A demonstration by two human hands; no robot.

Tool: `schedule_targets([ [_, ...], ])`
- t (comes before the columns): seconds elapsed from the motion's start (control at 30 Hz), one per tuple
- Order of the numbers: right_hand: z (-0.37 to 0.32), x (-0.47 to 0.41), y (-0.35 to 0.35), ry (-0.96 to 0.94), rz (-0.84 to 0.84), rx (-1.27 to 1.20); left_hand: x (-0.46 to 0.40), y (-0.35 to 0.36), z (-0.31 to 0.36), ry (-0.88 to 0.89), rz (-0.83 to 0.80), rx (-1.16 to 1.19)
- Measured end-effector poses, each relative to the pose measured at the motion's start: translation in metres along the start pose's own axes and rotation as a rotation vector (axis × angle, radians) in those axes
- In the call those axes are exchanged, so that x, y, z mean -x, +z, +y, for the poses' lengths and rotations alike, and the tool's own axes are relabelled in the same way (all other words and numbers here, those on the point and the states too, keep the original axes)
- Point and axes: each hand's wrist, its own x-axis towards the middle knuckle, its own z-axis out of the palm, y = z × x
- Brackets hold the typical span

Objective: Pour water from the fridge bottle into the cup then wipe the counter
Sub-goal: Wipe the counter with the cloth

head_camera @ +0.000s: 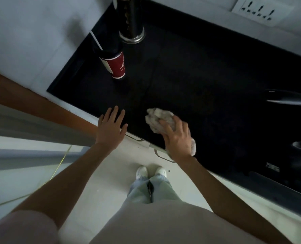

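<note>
Hands are over the front edge of the black counter (207, 71), seen from our head camera looking steeply down. Our right hand (177, 138) presses a crumpled pale cloth (157, 118) onto the dark surface near the front edge; the fingers are curled over the top of the cloth and grasp it, with bunched fabric sticking out ahead of the fingertips and a bit more showing behind the heel of the hand. Our left hand (111, 125) lies just beside it, to the left, fingers spread and flat, holding nothing, its fingertips over the counter's edge. Farther back on the counter, near the left wall, stands a red paper cup (115, 65) with a white straw or stick (96, 40) leaning out of it. We cannot tell whether it holds water. Behind the cup, well apart from our hands, stands a tall dark bottle (131, 20) with a shiny metal base; its top is cut off by the frame. A white wall socket (257, 9) sits at the back right. Below the hands we see white cabinet fronts with handles (163, 156), pale floor, our jeans and white shoes (151, 171).
</note>
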Motion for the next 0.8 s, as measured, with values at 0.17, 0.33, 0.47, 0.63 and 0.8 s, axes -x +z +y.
schedule_targets([
  [0.17,-0.041,0.001,0.011,-0.165,-0.089,-0.039,0.001,0.001,-0.002,0.014,0.018,0.028],
  [0.33,0.000,0.026,-0.007,-0.195,-0.096,-0.014,0.000,-0.001,-0.002,0.014,0.020,0.026],
  [0.47,0.001,0.037,-0.011,-0.035,-0.055,-0.068,0.000,0.001,-0.003,0.015,0.021,0.016],
  [0.63,-0.058,-0.001,0.011,-0.026,-0.054,-0.069,0.000,0.000,-0.006,0.050,0.040,0.006],
  [0.8,-0.059,0.013,0.005,0.034,-0.042,0.025,0.002,0.003,-0.006,0.049,0.044,0.004],
])
